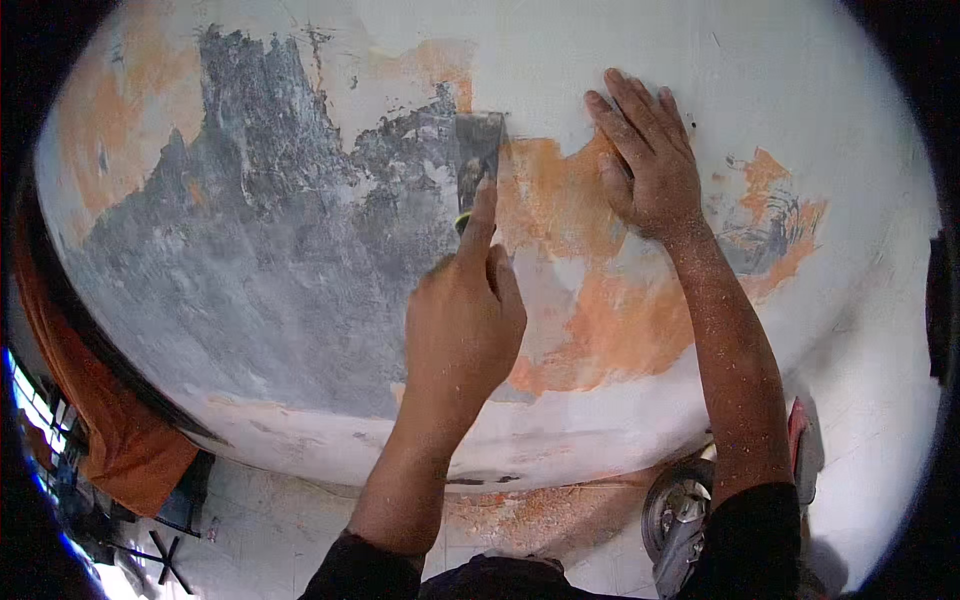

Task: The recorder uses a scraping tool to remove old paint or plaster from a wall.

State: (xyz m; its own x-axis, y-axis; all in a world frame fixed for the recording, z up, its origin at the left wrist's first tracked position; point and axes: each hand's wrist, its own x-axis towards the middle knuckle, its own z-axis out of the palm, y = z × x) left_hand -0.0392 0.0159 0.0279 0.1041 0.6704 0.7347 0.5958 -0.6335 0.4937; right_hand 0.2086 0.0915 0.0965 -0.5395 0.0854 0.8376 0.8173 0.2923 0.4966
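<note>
In my left hand [465,310] is a scraper [480,145] with a flat, dark blade. My index finger stretches along the blade, and the other fingers wrap round the handle, which is mostly hidden. The blade lies against a broad, curved white panel [560,60], at the border between a bare grey area [270,290] and an orange patch [545,195]. Flat on the panel, to the right of the scraper, my right hand [650,155] rests with its fingers stretched out, holding nothing. Pale specks dot my right forearm.
Orange and pale flakes [545,515] litter the floor below the panel's near edge. A wheel [680,505], seemingly of a motorbike, stands at the lower right beside my right arm. At the lower left hangs an orange-brown cloth [130,440], near a dark stand [165,560].
</note>
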